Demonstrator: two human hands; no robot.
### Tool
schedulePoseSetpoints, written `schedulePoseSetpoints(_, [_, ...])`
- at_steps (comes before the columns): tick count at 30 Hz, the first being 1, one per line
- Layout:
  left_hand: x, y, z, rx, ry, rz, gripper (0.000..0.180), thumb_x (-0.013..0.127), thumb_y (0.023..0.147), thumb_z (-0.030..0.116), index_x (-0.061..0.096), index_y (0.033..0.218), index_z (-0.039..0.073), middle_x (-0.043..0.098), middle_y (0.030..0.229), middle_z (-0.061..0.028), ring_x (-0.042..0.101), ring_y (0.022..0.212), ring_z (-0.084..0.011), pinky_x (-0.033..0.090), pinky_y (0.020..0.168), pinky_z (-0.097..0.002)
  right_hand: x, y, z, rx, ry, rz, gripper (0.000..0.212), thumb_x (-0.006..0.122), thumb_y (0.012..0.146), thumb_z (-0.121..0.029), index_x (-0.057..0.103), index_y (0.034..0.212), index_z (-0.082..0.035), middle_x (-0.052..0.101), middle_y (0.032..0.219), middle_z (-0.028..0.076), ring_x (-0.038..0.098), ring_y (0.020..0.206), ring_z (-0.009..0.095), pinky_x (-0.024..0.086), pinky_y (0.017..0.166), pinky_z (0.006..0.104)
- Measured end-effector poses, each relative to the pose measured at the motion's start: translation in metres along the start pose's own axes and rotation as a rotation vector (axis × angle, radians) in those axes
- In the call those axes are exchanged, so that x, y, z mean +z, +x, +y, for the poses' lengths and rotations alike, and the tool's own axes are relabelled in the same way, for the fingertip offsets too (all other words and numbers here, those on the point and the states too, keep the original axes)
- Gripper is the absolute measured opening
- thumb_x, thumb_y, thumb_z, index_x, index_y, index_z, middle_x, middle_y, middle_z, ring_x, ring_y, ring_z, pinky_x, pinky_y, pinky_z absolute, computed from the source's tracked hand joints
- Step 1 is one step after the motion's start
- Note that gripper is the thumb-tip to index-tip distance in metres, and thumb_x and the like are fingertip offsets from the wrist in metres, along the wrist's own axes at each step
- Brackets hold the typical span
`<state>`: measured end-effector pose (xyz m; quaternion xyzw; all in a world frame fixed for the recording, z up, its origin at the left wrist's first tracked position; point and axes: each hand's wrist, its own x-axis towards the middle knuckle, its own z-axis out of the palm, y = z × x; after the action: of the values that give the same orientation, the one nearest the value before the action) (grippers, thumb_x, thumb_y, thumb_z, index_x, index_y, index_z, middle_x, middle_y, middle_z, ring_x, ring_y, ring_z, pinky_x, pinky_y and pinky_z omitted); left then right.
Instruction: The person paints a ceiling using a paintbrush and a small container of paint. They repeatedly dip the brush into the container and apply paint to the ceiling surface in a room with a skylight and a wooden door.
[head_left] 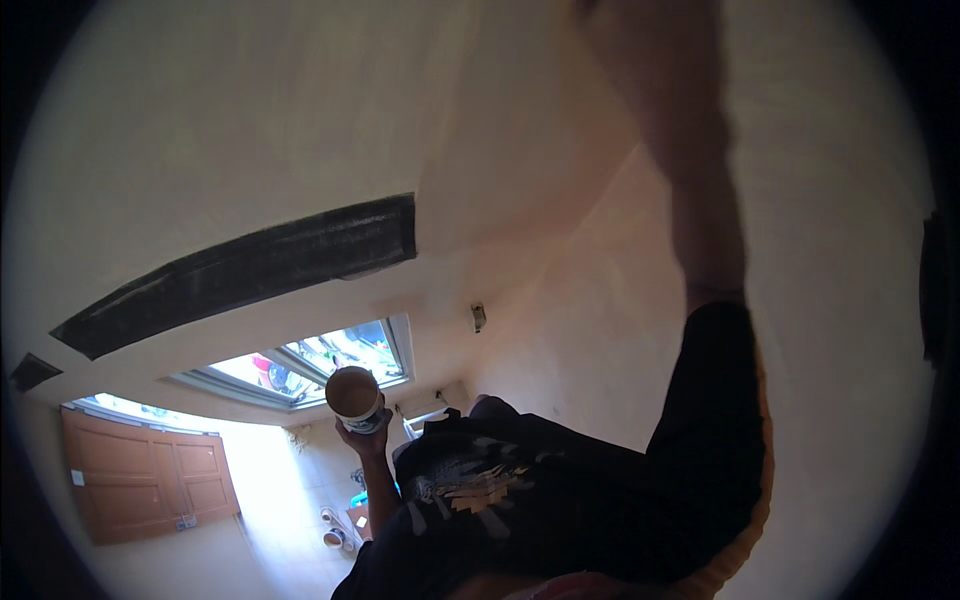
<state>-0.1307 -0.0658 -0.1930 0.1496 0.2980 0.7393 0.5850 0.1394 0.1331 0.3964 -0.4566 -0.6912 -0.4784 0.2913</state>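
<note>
A white round tub point(353, 396) with pale, brownish contents is held up by my left hand point(364, 436), whose fingers wrap round its lower side. My right arm stretches up along the plastered wall, the dark sleeve ending near the elbow. At the top edge of the view my right hand point(640, 45) is smeared and partly cut off, close to the pale plaster surface point(520, 110). Its fingers, and anything in them, cannot be made out.
A long dark strip point(250, 272) runs across the plaster at the left, above a bright window point(345, 350). A small wall box point(478, 317) sits right of it. Lower left are brown wooden shutters or doors point(150, 470) and a small container point(333, 539) on the floor.
</note>
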Motion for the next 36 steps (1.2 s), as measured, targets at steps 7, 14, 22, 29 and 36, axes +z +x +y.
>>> schedulePoseSetpoints(7, [0.011,0.009,-0.003,0.063,0.284,-0.110,0.074,0.050,0.087,0.060,0.038,0.144,0.014,0.049,0.135,-0.0170,0.054,0.114,-0.0361,0.051,0.071,-0.0472,0.034,-0.175,-0.098,0.224,0.281,-0.668,0.056,0.062,0.084,-0.013,0.049,0.139,-0.009,0.061,0.091,0.017,0.066,0.066,0.032,0.055,0.057,0.0422])
schedulePoseSetpoints(14, [-0.013,0.016,0.000,-0.077,-0.022,-0.046,0.072,0.051,0.087,0.059,0.039,0.143,0.015,0.050,0.135,-0.0162,0.056,0.113,-0.0354,0.050,0.071,-0.0468,0.020,-0.150,-0.054,0.132,0.308,-0.760,0.026,0.060,0.091,-0.023,0.070,0.110,-0.009,0.065,0.078,0.020,0.066,0.073,0.037,0.054,0.069,0.0482])
schedulePoseSetpoints(22, [0.003,0.010,0.008,-0.091,0.123,0.049,0.074,0.054,0.086,0.056,0.038,0.144,0.013,0.047,0.135,-0.0177,0.054,0.114,-0.0356,0.050,0.076,-0.0472,-0.026,-0.078,0.002,0.167,0.356,-0.123,0.012,0.062,0.088,-0.015,0.068,0.087,-0.005,0.065,0.082,0.020,0.065,0.075,0.039,0.054,0.067,0.0454])
schedulePoseSetpoints(29, [-0.011,-0.001,0.006,-0.198,-0.251,-0.112,0.076,0.055,0.085,0.056,0.038,0.144,0.011,0.049,0.132,-0.0185,0.053,0.112,-0.0358,0.050,0.075,-0.0473,0.040,-0.260,-0.043,0.709,0.959,-0.415,0.012,0.058,0.093,-0.014,0.059,0.099,-0.003,0.058,0.074,0.023,0.060,0.064,0.039,0.046,0.059,0.0426])
schedulePoseSetpoints(36, [0.045,-0.015,0.036,0.046,0.287,-0.032,0.058,0.062,0.079,0.008,0.044,0.134,0.001,0.058,0.114,-0.0206,0.063,0.094,-0.0327,0.054,0.066,-0.0416,0.136,-0.336,-0.136,1.043,1.127,-0.431,0.040,0.053,0.101,-0.035,0.056,0.080,-0.001,0.050,0.056,0.014,0.047,0.048,0.020,0.039,0.049,0.0367])
